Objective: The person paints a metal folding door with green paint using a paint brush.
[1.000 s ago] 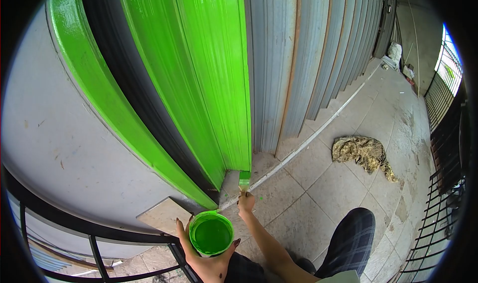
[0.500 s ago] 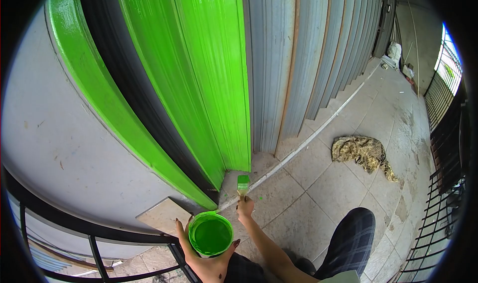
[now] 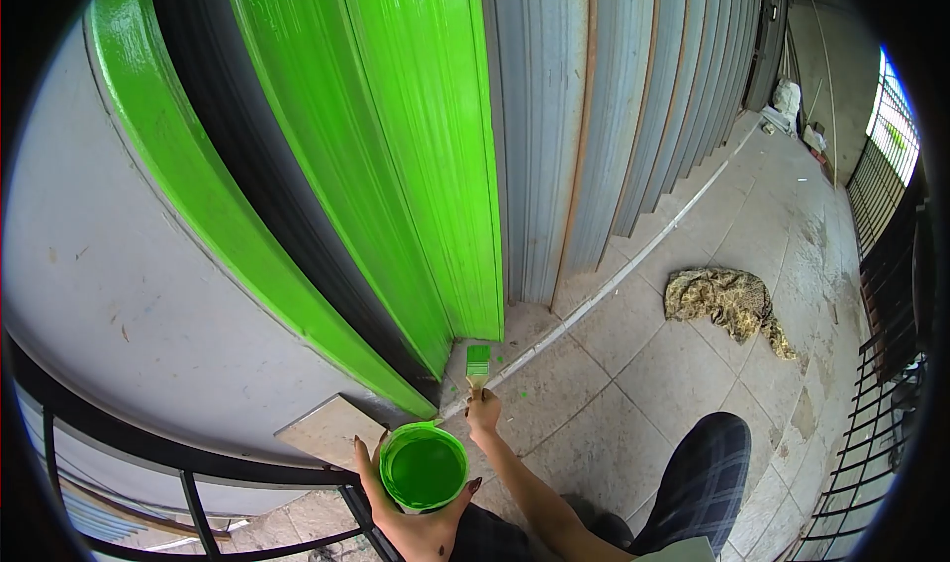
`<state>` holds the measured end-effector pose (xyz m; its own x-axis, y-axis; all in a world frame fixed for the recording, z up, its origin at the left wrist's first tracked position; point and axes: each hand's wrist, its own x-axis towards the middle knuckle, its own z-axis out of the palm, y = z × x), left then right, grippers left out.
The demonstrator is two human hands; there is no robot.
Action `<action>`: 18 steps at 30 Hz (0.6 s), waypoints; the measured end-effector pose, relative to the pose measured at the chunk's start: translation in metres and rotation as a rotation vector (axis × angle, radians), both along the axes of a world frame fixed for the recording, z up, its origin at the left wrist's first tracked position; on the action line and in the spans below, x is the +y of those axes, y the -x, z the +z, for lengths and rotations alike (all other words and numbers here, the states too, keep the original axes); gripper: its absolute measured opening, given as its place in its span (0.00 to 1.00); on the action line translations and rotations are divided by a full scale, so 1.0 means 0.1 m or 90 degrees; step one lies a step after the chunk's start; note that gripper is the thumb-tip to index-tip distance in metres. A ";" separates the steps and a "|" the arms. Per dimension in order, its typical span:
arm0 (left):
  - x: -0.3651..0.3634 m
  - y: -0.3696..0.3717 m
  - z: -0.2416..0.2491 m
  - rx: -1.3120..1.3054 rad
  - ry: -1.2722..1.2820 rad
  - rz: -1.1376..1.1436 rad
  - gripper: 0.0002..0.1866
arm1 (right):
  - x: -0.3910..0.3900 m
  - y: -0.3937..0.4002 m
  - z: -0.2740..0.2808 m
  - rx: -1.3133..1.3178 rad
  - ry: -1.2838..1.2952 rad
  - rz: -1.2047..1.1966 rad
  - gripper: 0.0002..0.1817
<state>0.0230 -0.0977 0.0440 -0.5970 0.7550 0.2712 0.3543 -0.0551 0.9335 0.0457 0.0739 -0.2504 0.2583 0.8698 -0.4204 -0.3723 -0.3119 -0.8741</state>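
My left hand (image 3: 421,525) is wrapped around a tub of green paint (image 3: 424,468), its open top facing up at me. Just right of the tub, my right hand (image 3: 484,413) grips a paintbrush (image 3: 477,362) by the handle. Green paint covers the bristles, which point away from me near the foot of the folding metal door. Two broad door panels (image 3: 426,166) and the frame strip (image 3: 213,216) at left are glossy green. The panels (image 3: 549,146) further right are bare grey metal with rusty edges.
A crumpled patterned cloth (image 3: 727,303) lies on the tiled floor (image 3: 584,414). A flat board (image 3: 332,431) leans by the wall at left. Black railings (image 3: 193,513) stand at lower left, and a barred gate (image 3: 851,453) at right. A white floor track (image 3: 614,287) runs beside the door.
The brush has shifted slightly left, nearer the tub. The whole view has moved a little; both hands keep their hold.
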 end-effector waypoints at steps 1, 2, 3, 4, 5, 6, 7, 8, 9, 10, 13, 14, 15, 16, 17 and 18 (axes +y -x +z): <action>-0.01 -0.01 0.00 -0.007 -0.002 -0.002 0.65 | 0.07 0.01 -0.03 -0.023 0.002 -0.005 0.15; -0.02 -0.01 -0.01 0.002 0.000 0.000 0.65 | 0.17 0.03 -0.05 -0.047 0.004 -0.013 0.15; -0.02 -0.01 -0.01 0.011 0.000 0.001 0.65 | 0.28 0.06 -0.02 -0.070 0.005 -0.021 0.15; -0.02 0.00 -0.01 0.021 0.001 0.004 0.65 | 0.33 0.07 0.13 -0.046 -0.005 -0.019 0.15; -0.03 0.00 -0.02 0.021 0.003 0.006 0.65 | 0.37 0.08 0.28 -0.023 -0.016 -0.018 0.15; -0.02 0.00 -0.04 0.022 0.003 0.007 0.65 | 0.40 0.09 0.46 0.001 -0.029 -0.017 0.15; -0.02 0.01 -0.05 0.024 0.002 0.008 0.65 | 0.40 0.13 0.58 0.020 -0.056 -0.017 0.15; -0.02 0.01 -0.04 0.024 0.005 0.009 0.65 | 0.37 0.17 0.69 0.037 -0.081 -0.018 0.15; -0.02 0.00 -0.02 0.024 0.008 0.009 0.65 | 0.34 0.18 0.80 0.055 -0.105 -0.020 0.15; -0.02 -0.01 -0.01 0.024 0.011 0.010 0.65 | 0.30 0.18 0.93 0.070 -0.135 -0.018 0.16; -0.02 -0.01 -0.01 0.058 0.021 0.023 0.65 | 0.19 0.20 1.04 0.015 -0.249 -0.021 0.16; -0.03 -0.01 -0.01 0.061 0.029 0.025 0.65 | 0.16 0.20 1.02 -0.070 -0.306 -0.030 0.16; -0.02 -0.01 -0.01 0.063 0.035 0.026 0.65 | 0.16 0.20 0.98 -0.155 -0.365 -0.038 0.17; -0.01 -0.01 -0.01 0.065 0.041 0.026 0.65 | 0.21 0.21 0.95 -0.184 -0.358 -0.041 0.17; -0.01 -0.02 -0.01 0.058 0.039 0.025 0.65 | 0.24 0.20 0.91 -0.215 -0.348 -0.044 0.17; -0.02 -0.03 -0.02 0.051 0.037 0.024 0.65 | 0.27 0.18 0.87 -0.245 -0.338 -0.045 0.18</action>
<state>0.0262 -0.0999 0.0424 -0.6036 0.7480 0.2759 0.4292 0.0133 0.9031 0.0273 0.1005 -0.1634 0.3691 0.9086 0.1955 -0.0060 0.2127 -0.9771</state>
